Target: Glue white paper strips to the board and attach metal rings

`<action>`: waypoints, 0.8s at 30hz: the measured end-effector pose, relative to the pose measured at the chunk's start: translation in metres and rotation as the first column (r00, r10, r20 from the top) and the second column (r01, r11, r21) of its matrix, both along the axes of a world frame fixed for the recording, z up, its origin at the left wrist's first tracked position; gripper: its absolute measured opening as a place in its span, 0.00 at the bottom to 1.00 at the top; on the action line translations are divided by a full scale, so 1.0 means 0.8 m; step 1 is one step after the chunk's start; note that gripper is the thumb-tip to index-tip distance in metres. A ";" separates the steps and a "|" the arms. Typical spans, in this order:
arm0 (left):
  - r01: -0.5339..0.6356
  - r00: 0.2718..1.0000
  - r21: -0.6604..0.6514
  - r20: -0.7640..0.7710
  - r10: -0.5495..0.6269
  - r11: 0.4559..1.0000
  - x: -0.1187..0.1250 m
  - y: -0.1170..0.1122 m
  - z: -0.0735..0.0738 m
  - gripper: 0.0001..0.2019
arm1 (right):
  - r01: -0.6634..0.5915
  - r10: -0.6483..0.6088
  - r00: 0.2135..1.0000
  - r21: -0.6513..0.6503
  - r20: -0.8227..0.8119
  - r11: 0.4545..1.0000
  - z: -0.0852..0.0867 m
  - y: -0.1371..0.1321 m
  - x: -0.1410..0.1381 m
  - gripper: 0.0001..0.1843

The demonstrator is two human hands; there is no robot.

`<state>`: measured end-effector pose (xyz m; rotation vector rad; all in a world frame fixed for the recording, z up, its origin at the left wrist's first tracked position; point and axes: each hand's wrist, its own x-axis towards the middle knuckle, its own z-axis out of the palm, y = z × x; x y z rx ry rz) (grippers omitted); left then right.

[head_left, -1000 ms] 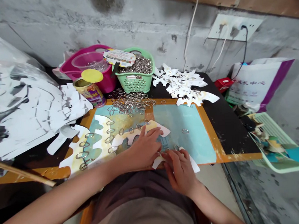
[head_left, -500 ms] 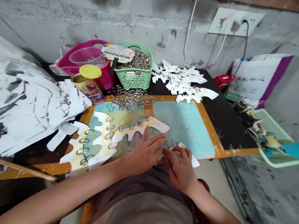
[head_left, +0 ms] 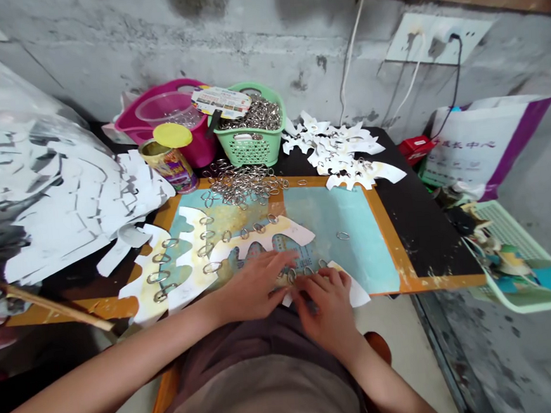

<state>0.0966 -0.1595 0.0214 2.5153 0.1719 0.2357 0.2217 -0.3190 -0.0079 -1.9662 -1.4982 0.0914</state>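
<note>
My left hand lies flat with fingers stretched out, pressing a white die-cut card piece near the board's front edge. My right hand is beside it, fingers curled and pinched over the same piece where small metal rings sit. What the fingers pinch is hidden. More white curved card pieces with rings lie in a row to the left. A loose ring rests on the teal and orange board.
A pile of metal rings lies at the board's back edge before a green basket of rings. A pink tub, a yellow-lidded can, finished white pieces, stacked white sheets, and a green tray surround it.
My left hand slid back toward me and a little left. My right hand closed in against it on the front card piece. The view shifted slightly.
</note>
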 end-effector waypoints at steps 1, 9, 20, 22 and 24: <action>-0.026 1.000 -0.040 -0.018 0.025 0.999 -0.001 -0.001 -0.005 0.24 | 0.043 -0.043 0.999 0.005 -0.010 0.999 0.000 0.005 -0.004 0.02; -0.209 0.978 -0.191 -0.030 0.207 0.959 -0.006 -0.006 -0.034 0.18 | 0.108 -0.108 0.994 0.010 0.004 0.994 -0.004 0.017 -0.010 0.07; -0.115 0.993 0.063 0.002 0.115 0.991 -0.005 -0.007 -0.037 0.04 | -0.079 0.069 0.995 0.145 0.070 0.986 -0.023 -0.004 0.002 0.11; -0.062 0.998 0.110 0.031 0.059 0.992 -0.006 -0.007 -0.039 0.08 | -0.081 0.075 0.996 0.147 0.042 0.986 -0.018 -0.005 0.003 0.10; -0.036 0.998 0.137 0.058 0.029 0.990 -0.007 -0.008 -0.039 0.10 | -0.045 0.048 0.999 0.126 -0.024 0.991 -0.012 -0.004 0.002 0.07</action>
